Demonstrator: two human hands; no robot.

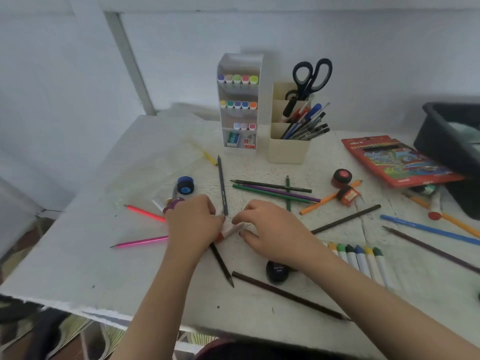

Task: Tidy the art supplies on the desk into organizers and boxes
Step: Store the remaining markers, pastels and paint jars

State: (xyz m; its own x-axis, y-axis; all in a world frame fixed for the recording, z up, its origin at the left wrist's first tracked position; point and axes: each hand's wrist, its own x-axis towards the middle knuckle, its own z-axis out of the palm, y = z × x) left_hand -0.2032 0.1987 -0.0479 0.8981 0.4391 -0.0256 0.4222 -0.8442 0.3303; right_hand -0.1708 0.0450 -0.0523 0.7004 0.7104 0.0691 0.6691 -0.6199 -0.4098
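Both left hand [193, 222] and right hand [270, 229] pinched a white marker [232, 229], seemingly capping it; slotting it into the organizer [240, 105] looked next.

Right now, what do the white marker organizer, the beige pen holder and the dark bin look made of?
White marker organizer: probably thin plastic, possibly coated card; matte, with thin flat walls. Beige pen holder: moulded plastic, smooth satin, with rounded corners. Dark bin: hard plastic, seemingly; thick rolled rim with faint sheen.
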